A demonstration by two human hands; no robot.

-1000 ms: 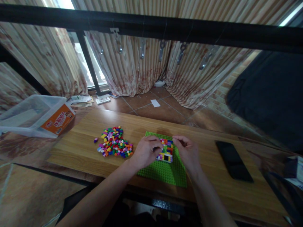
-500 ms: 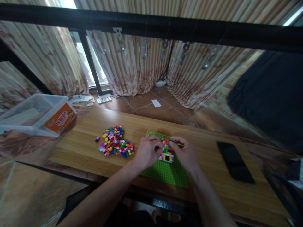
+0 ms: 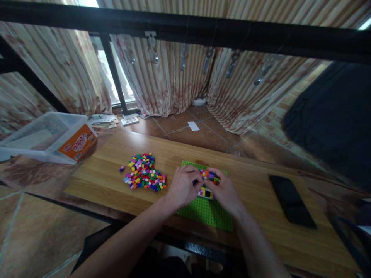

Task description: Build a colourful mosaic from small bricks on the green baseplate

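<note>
A green studded baseplate [image 3: 207, 216] lies on the wooden table, partly covered by my hands. On it sits a block of multicoloured toy bricks [image 3: 206, 193], with white, yellow and black pieces along its near side. My left hand [image 3: 183, 189] is over the block's left side, thumb and index finger pinched; whatever lies between them is too small to make out. From the right, my right hand [image 3: 226, 191] reaches over the block with thumb and fingers drawn together, their tips close to the left hand's. Its grip is partly hidden.
A heap of loose toy bricks [image 3: 146, 173] lies left of the baseplate, with a purple brick [image 3: 122, 168] apart from it. A black phone [image 3: 291, 200] rests at the right. Beyond the table's left end stands a clear plastic bin [image 3: 49, 148]. A dark bar [image 3: 185, 29] crosses above.
My right thumb has moved left and nearer, toward my left fingertips. The left hand keeps its pinch over the bricks. The whole view has shifted slightly.
</note>
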